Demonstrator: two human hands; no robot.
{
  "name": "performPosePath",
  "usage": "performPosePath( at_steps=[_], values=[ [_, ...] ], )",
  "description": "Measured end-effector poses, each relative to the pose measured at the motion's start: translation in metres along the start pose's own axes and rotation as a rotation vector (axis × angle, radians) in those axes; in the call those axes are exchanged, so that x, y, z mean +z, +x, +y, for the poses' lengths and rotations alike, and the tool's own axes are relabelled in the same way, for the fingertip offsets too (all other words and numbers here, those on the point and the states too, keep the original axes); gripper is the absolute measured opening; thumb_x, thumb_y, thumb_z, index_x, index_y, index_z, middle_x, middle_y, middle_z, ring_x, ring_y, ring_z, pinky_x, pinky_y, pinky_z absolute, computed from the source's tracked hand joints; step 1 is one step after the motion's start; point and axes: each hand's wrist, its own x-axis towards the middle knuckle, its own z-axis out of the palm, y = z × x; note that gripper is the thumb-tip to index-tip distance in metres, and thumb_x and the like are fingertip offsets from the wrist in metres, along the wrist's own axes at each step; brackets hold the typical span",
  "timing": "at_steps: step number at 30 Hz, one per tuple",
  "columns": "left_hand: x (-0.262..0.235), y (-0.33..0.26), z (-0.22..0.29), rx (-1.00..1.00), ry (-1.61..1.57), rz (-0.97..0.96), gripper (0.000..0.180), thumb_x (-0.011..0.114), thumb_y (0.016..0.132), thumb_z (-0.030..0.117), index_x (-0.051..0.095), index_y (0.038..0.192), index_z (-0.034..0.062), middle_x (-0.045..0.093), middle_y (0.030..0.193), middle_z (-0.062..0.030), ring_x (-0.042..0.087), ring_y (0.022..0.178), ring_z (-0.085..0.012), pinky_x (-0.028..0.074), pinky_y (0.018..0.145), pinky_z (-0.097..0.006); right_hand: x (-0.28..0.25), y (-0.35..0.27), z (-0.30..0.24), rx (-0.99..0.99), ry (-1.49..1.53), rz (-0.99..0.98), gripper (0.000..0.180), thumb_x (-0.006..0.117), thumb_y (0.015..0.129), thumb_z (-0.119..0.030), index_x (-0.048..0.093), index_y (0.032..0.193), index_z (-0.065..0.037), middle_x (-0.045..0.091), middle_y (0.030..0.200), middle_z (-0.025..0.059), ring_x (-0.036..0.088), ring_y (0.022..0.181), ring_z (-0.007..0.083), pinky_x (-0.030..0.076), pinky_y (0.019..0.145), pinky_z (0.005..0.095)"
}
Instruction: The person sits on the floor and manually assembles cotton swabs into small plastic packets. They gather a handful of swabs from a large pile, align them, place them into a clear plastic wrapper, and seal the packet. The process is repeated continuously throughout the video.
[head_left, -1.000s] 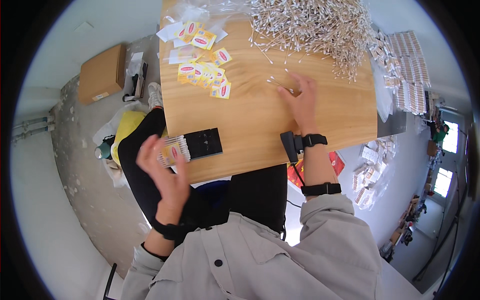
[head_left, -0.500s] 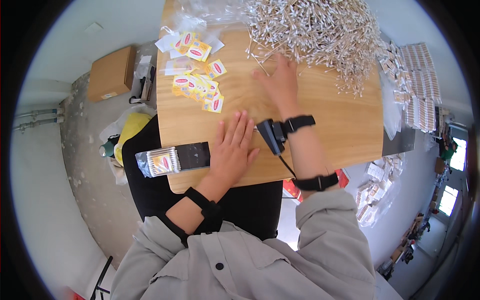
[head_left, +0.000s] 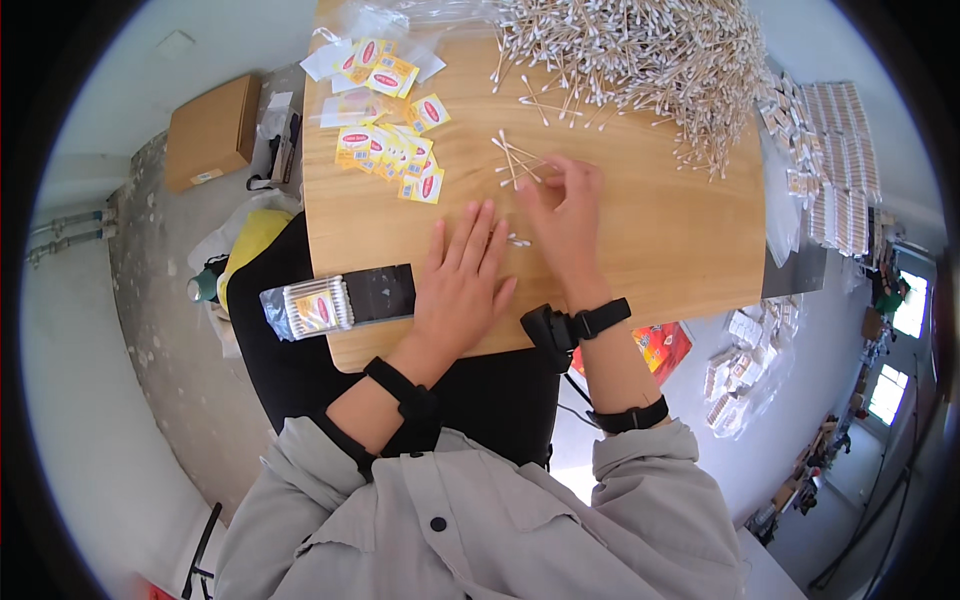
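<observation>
At upper right, heaped swabs point(head_left: 640, 55) crowded the table point(head_left: 670, 245). My left hand point(head_left: 458, 285) lay flat; my right hand point(head_left: 567, 220) curled half-open, its hold unclear.

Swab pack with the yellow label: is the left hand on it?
No: the left hand lies flat on the wooden table, to the right of the swab pack.

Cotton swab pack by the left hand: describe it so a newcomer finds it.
On the wooden table, go to the near left corner, left of the left hand. There a black strip lies, with the cotton swab pack at its left end, overhanging the table's edge. Unlike the yellow cards farther off, it shows white swab tips along two opposite sides.
</observation>
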Motion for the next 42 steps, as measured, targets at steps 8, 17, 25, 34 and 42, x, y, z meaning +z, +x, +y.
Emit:
performPosePath(
  at_steps=[8,17,25,34,42],
  values=[
    [0.001,-0.002,-0.002,0.012,0.008,0.019,0.069,0.063,0.088,0.036,0.042,0.145,0.0033,0.031,0.157,-0.0155,0.024,0.148,-0.029,0.017,0.119,-0.051,0.001,0.021,-0.014,0.127,-0.195,-0.165,0.036,0.078,0.077,-0.019,0.066,0.109,-0.01,0.059,0.096,0.0072,0.062,0.081,0.0221,0.052,0.072,0.0351],
    [0.002,-0.003,-0.002,0.012,-0.037,0.035,0.067,0.064,0.087,0.032,0.043,0.144,0.0045,0.031,0.156,-0.0152,0.026,0.147,-0.0299,0.019,0.119,-0.05,-0.017,0.038,0.02,0.168,0.166,-0.286,0.015,0.071,0.082,-0.011,0.071,0.096,-0.004,0.071,0.088,0.008,0.067,0.076,0.018,0.052,0.069,0.0293],
    [0.003,-0.002,-0.002,0.012,-0.033,0.041,0.066,0.064,0.088,0.032,0.043,0.145,0.0063,0.031,0.157,-0.0136,0.026,0.147,-0.0294,0.019,0.119,-0.049,-0.026,0.073,0.017,0.268,-0.331,-0.286,0.03,0.072,0.082,-0.033,0.071,0.093,-0.005,0.072,0.093,0.0107,0.069,0.086,0.0244,0.053,0.076,0.0352],
    [0.002,-0.002,-0.002,0.017,-0.044,0.06,0.066,0.065,0.087,0.033,0.044,0.144,0.0052,0.029,0.157,-0.0166,0.024,0.147,-0.0309,0.018,0.119,-0.05,-0.001,0.055,0.013,-0.02,-0.11,-0.401,0.023,0.07,0.085,-0.024,0.071,0.093,-0.003,0.065,0.089,0.0111,0.065,0.083,0.0267,0.052,0.074,0.035],
    [0.003,-0.003,-0.001,0.007,-0.02,0.054,0.074,0.065,0.086,0.034,0.037,0.148,0.0038,0.027,0.159,-0.0158,0.022,0.148,-0.0292,0.016,0.119,-0.051,-0.035,0.016,0.008,0.04,0.124,-0.542,0.018,0.066,0.09,-0.01,0.071,0.107,-0.007,0.061,0.1,0.0057,0.061,0.092,0.0162,0.05,0.08,0.0264]
  ],
)
